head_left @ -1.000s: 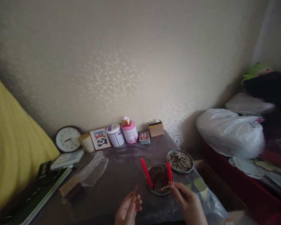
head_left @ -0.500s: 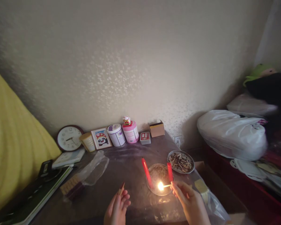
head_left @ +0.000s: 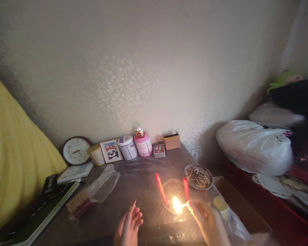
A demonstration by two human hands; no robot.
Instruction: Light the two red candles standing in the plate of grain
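Note:
My right hand (head_left: 207,218) pinches a burning match (head_left: 184,204) by its end, and a bright flame hides the match's head. Just behind the flame, two red candles stand in a round dish (head_left: 173,188) of grainy brown stuff: the left candle (head_left: 160,188) is taller and leans, the right candle (head_left: 186,188) is shorter. Neither candle shows a flame. My left hand (head_left: 128,223) is closed around a small matchbox (head_left: 132,206), its edge poking up above the thumb. A metal plate (head_left: 199,177) heaped with used matches sits behind the right candle.
Along the wall stand a clock (head_left: 76,151), a panda picture (head_left: 111,152), two tins (head_left: 127,147) and a small cardboard box (head_left: 171,140). At left lie a plastic-wrapped bundle (head_left: 79,205) and a green board (head_left: 41,212). A plastic bag (head_left: 233,220) lies on the right table edge.
The match flame has grown larger and brighter, throwing more light on the table and my right hand. Both hands stay in nearly the same place.

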